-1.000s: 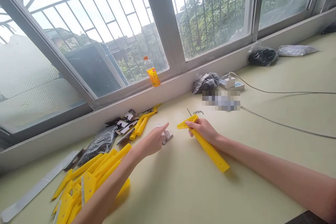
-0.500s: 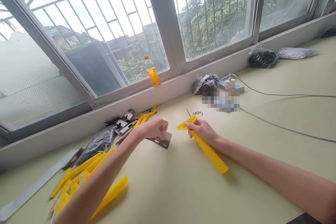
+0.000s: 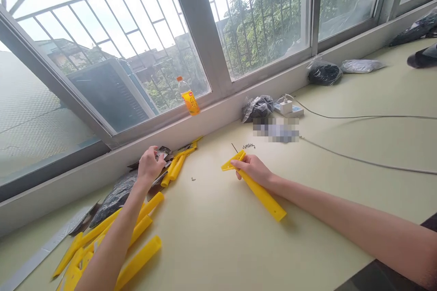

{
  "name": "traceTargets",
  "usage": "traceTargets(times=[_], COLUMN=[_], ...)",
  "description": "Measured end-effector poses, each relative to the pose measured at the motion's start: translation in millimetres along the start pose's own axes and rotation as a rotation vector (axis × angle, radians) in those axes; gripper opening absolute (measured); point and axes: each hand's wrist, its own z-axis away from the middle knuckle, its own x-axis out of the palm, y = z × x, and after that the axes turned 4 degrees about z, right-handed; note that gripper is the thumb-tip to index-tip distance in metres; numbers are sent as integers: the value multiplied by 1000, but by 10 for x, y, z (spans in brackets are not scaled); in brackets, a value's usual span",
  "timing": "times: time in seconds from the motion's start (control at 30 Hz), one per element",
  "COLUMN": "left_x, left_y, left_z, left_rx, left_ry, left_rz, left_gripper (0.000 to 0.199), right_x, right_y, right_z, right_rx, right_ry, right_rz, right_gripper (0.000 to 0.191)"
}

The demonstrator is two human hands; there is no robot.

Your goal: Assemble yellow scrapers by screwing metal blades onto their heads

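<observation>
Left hand near seemingly black-filled bag

And the left hand has swung away from mid-counter, over to the dark packets by the window! The card it held half a second ago has left that spot, and small bits now show there on the counter. The view's shifted too: a dark object appears far right!
</observation>
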Motion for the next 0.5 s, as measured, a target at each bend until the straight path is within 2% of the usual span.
traceTargets(times=[0.07, 0.13, 0.2, 0.3, 0.4, 0.5], left_x=[164, 345, 524, 707, 699, 526], left_y=[236, 465, 641, 792, 824, 760], left_z=[-10, -66, -118, -117, -51, 14], left_rx=[89, 119, 98, 73, 85, 131], left_ry=[-151, -253, -316, -355, -386, -485], left_rz=[35, 41, 17, -14, -12, 30], left_gripper=[30, 24, 20, 17, 25, 30], right_x=[-3, -9, -13, -19, -25, -32], right_y=[14, 32, 43, 40, 28, 35], right_z=[-8, -18, -22, -16, -4, -4], right_rx=[3, 4, 1, -1, 5, 7], right_ry=[1, 4, 6, 5, -2, -6], right_rz=[0, 0, -2, -2, 5, 3], right_gripper=[35, 36, 37, 38, 38, 36])
